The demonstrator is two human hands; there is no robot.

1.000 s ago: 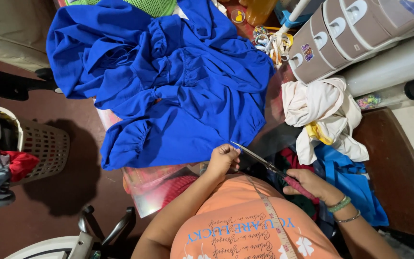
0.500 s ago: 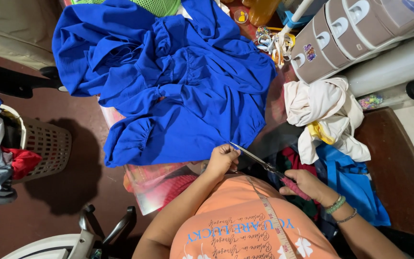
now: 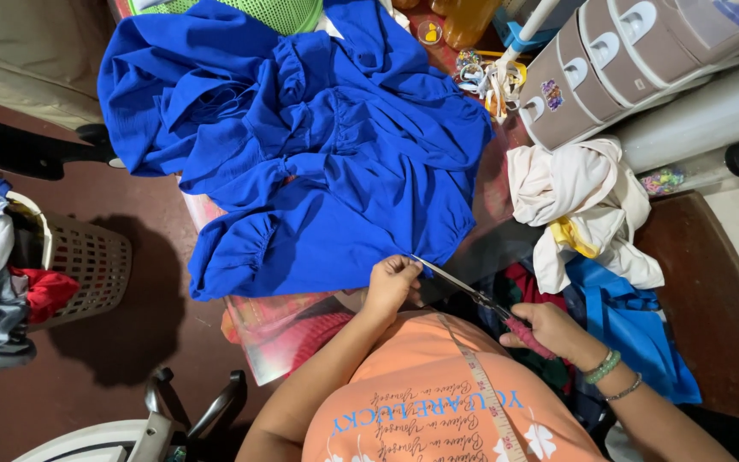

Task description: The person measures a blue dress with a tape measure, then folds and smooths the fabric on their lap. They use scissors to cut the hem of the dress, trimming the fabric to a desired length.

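Scissors nearer blue garment

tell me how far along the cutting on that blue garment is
Done: the blue garment is spread on the table, its lower edge by the person. In hand: the left hand pinches that edge while the right hand holds scissors with blades at it. Left: no cut or trimmed piece shows, so it looks barely begun.
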